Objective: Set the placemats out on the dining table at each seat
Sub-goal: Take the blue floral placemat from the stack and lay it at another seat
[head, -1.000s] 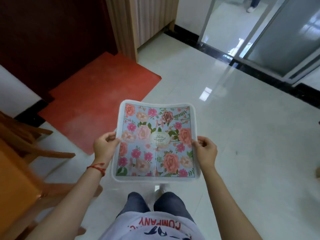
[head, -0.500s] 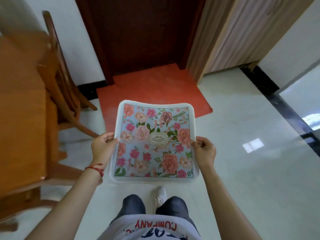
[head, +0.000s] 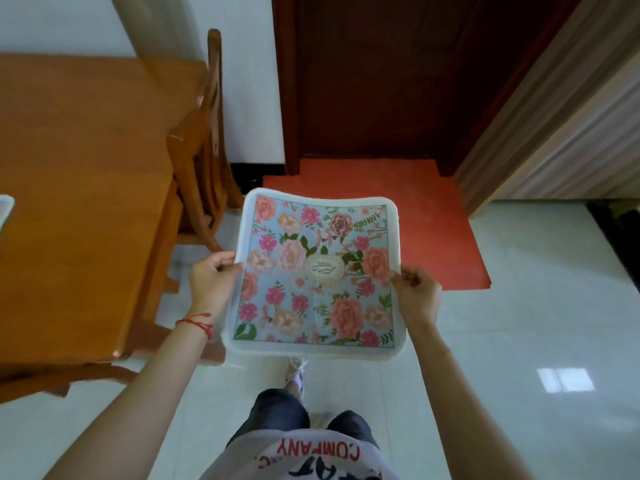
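A floral placemat (head: 318,271) with a white border, blue ground and pink flowers is held flat in front of me over the floor. My left hand (head: 213,280) pinches its left edge and my right hand (head: 417,292) pinches its right edge. The wooden dining table (head: 79,202) stands to the left, its right edge close to my left forearm. A corner of another placemat (head: 5,209) lies on the table at the far left edge of the view.
A wooden chair (head: 204,150) is tucked at the table's far right side. A dark wooden door (head: 398,74) stands ahead with a red floor mat (head: 450,237) before it. White glossy tiles (head: 536,341) spread to the right.
The view has swung left: the glass door is gone from sight, the dark door is now straight ahead and the table fills the left. Both hands keep the same hold on the placemat.
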The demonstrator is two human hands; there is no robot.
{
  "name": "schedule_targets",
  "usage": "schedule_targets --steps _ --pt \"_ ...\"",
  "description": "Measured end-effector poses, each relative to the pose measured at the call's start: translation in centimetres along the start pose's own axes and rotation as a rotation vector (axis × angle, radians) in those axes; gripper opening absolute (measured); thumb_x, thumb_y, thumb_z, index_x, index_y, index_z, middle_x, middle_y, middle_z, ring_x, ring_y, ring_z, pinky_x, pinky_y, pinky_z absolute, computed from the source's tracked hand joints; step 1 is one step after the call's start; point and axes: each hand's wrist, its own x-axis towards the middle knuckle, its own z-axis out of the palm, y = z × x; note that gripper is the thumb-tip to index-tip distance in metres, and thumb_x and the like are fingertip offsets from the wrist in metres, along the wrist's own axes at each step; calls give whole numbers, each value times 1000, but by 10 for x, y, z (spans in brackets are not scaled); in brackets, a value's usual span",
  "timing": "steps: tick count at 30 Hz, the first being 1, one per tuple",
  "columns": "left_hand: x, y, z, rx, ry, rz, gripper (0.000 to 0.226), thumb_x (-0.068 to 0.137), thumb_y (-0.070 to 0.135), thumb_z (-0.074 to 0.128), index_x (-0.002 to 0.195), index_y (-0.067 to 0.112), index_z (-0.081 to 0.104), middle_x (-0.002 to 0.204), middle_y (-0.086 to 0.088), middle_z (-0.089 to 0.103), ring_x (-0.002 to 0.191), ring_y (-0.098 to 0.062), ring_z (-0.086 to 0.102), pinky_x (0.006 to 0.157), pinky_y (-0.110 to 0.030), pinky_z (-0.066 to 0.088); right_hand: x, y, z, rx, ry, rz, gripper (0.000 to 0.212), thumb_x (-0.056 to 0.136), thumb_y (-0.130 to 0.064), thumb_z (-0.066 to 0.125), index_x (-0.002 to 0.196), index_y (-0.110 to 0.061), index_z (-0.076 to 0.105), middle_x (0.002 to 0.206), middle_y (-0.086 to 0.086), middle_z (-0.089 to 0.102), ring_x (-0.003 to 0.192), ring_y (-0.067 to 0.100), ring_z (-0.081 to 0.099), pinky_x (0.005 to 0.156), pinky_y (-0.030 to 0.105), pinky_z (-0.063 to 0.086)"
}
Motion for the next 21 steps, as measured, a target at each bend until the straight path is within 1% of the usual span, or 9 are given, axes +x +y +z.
schedule_targets --steps 2,4,6,8,9,13,15,18,21 --pt "24 13 5 -5 -9 19 19 83 3 61 101 7 67 91 -3 64 78 -16 61 62 -16 43 21 -16 11 1 6 -18 21 80 -9 64 101 -7 67 71 -9 60 61 3 56 46 10 45" --pt "50 28 9 -1 -34 46 19 83 3 61 101 6 67 91 -4 65 81 -20 63 68 -19 44 44 -34 21 -9 22 -33 22 80 -9 64 101 -7 67 74 -7 61 61 1 55 46 9 45" --pt "77 43 14 -8 -50 51 19 84 5 61 102 6 68 92 -5 68 81 -21 65 71 -23 49 67 -52 32 -3 36 -53 20 79 -8 64 99 -8 67 72 -8 60 61 1 56 46 6 45" --pt "104 57 18 -13 -46 56 20 83 5 62 102 7 68 95 -7 69 84 -22 66 80 -31 52 88 -70 42 11 41 -63 17 79 -8 65 96 -10 68 73 -7 62 62 8 59 53 15 52" --pt "116 65 20 -19 -42 56 20 83 5 62 102 7 68 95 -7 68 84 -22 66 81 -32 51 98 -78 47 23 40 -64 15 79 -8 65 94 -11 68 74 -5 63 63 11 60 55 20 54" --pt "158 92 27 -34 -53 70 15 84 9 63 97 15 68 92 -2 68 80 -18 67 76 -31 53 134 -107 66 51 43 -97 15 78 -7 65 93 -12 68 72 -10 61 61 5 58 48 12 50" --pt "177 102 29 -32 -59 76 14 83 11 64 94 18 69 88 1 69 79 -17 68 74 -30 54 151 -117 75 53 34 -103 15 79 -8 65 93 -11 68 73 -8 63 62 7 59 49 12 51" --pt "202 117 34 -42 -49 67 14 83 10 64 91 21 69 79 9 68 76 -14 68 73 -30 54 176 -132 85 73 20 -110 15 79 -8 66 93 -11 68 72 -10 62 62 8 59 47 8 49" --pt "223 133 42 -53 -26 83 16 83 8 63 94 18 69 77 12 65 73 -7 65 64 -21 51 204 -148 95 90 2 -120 14 78 -8 66 92 -11 68 71 -9 62 61 9 60 47 9 49"
